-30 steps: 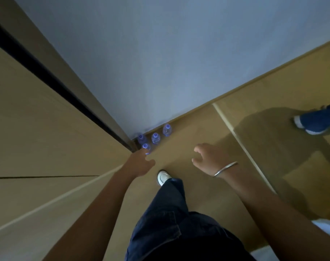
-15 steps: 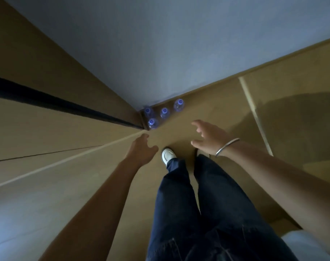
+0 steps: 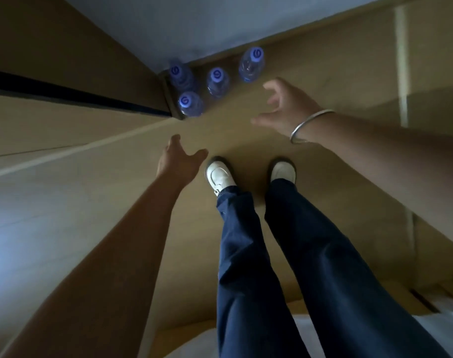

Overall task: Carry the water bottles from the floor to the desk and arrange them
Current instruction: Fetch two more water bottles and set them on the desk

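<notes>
Down in the floor corner, head view: four water bottles standing upright, blue caps up, none on a desk.
- corner bottle (image 3: 178, 73): tucked where the pale wall (image 3: 194, 21) meets the wooden cabinet side (image 3: 65, 117).
- front bottle (image 3: 190, 104): just beside the corner bottle, nearer the feet, against the cabinet edge.
- middle bottle (image 3: 217, 81): just right of the corner bottle, near the wall base.
- right bottle (image 3: 251, 64): at the wall base, a little apart from the middle bottle, slightly blurred.

Hands, same view:
- left hand (image 3: 177, 158): empty, fingers spread loose, thumb out; above the wooden floor (image 3: 246, 130), short of the front bottle, not touching it.
- right hand (image 3: 284, 107): empty, fingers curled wide apart, blurred; just right of and below the right bottle, clear gap between them.
- silver bangle (image 3: 309, 126) on the right wrist.

Lower body:
- two white shoes (image 3: 219, 174) side by side on the floor, toes toward the bottles.
- dark blue trousers (image 3: 284, 254) filling the lower middle.
- dark gap line (image 3: 65, 93) running along the cabinet to the corner.
</notes>
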A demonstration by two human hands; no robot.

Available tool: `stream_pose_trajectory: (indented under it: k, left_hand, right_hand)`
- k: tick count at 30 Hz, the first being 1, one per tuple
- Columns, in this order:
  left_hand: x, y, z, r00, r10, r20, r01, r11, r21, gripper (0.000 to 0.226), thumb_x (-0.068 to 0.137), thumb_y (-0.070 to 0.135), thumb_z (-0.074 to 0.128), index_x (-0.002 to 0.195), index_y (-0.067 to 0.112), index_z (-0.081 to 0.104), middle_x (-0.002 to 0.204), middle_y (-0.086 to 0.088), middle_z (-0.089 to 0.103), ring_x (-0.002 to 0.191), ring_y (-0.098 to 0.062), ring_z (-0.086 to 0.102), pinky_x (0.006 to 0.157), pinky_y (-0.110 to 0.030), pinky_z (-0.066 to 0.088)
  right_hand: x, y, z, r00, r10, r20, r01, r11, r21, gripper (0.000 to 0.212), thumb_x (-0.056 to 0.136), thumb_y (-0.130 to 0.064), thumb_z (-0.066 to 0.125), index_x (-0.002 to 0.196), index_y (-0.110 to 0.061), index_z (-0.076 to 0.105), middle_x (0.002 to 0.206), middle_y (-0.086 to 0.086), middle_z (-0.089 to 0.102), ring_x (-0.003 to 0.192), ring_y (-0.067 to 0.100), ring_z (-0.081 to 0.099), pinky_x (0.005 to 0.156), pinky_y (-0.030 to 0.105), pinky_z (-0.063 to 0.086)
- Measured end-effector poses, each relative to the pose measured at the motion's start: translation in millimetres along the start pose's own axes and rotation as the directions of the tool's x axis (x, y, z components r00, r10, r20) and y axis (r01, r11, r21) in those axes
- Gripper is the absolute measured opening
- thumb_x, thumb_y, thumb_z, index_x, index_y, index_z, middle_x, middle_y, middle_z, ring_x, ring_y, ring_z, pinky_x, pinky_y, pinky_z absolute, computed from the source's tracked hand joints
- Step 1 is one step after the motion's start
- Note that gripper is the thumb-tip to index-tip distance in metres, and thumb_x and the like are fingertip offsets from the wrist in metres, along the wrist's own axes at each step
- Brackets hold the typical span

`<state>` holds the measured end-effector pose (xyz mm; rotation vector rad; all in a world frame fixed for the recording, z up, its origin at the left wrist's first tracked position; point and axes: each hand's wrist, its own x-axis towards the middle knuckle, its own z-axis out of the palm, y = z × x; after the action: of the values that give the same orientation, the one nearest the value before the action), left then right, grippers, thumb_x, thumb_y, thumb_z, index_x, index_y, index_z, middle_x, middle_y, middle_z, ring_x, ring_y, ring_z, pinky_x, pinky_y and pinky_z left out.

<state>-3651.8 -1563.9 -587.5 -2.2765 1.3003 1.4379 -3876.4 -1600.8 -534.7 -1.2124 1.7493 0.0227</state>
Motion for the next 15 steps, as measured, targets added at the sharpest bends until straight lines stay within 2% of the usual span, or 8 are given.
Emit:
stream_pose_trajectory:
  k: [5, 7, 10, 12, 15]
  left_hand:
    - [70, -17, 35, 1.0, -0.013, -0.009, 0.013, 0.998, 0.056, 0.089, 0.08, 0.045, 0.067, 0.147, 0.012, 0.019, 0.145, -0.014, 0.037, 0.131, -0.031, 0.039, 0.105, -0.041, 0.036]
    - [98, -13, 42, 0.999, -0.005, -0.039, 0.005, 1.0, 0.0, 0.087, 0.078, 0.043, 0.07, 0.144, 0.01, 0.023, 0.143, -0.015, 0.039, 0.129, -0.031, 0.041, 0.105, -0.042, 0.037]
    - [141, -5, 48, 0.992, 0.029, -0.12, -0.044, 0.992, -0.12, 0.081, 0.073, 0.035, 0.077, 0.136, 0.01, 0.034, 0.134, -0.013, 0.046, 0.121, -0.032, 0.049, 0.098, -0.042, 0.045]
    - [165, -2, 52, 0.994, -0.002, -0.108, -0.019, 0.982, -0.188, 0.084, 0.066, 0.035, 0.081, 0.134, 0.013, 0.036, 0.132, -0.013, 0.049, 0.117, -0.036, 0.051, 0.091, -0.046, 0.048]
    - [191, -4, 59, 0.994, -0.063, -0.093, 0.042, 0.977, -0.21, 0.089, 0.059, 0.038, 0.084, 0.133, 0.021, 0.037, 0.131, -0.011, 0.05, 0.116, -0.036, 0.053, 0.091, -0.047, 0.049]
  right_hand:
    - [70, 34, 51, 0.996, -0.059, 0.06, 0.061, 0.997, -0.038, 0.084, 0.075, -0.034, 0.073, 0.143, -0.016, 0.027, 0.14, 0.008, 0.041, 0.123, 0.021, 0.046, 0.089, 0.02, 0.031]
    - [95, 41, 64, 0.995, -0.077, 0.068, 0.08, 0.996, -0.043, 0.087, 0.074, -0.035, 0.073, 0.144, -0.016, 0.024, 0.144, 0.007, 0.036, 0.128, 0.019, 0.04, 0.09, 0.018, 0.027]
    - [131, 49, 77, 0.995, -0.093, 0.025, 0.093, 0.996, -0.008, 0.093, 0.071, -0.038, 0.075, 0.144, -0.017, 0.023, 0.148, 0.003, 0.031, 0.133, 0.017, 0.035, 0.1, 0.021, 0.029]
    - [153, 53, 84, 0.994, -0.106, -0.019, 0.107, 0.994, 0.024, 0.096, 0.069, -0.038, 0.077, 0.145, -0.015, 0.021, 0.149, 0.002, 0.03, 0.135, 0.017, 0.033, 0.105, 0.025, 0.029]
    - [181, 55, 93, 0.993, -0.115, -0.034, 0.116, 0.993, 0.012, 0.104, 0.067, -0.039, 0.078, 0.146, -0.014, 0.016, 0.152, 0.004, 0.026, 0.139, 0.019, 0.028, 0.112, 0.029, 0.027]
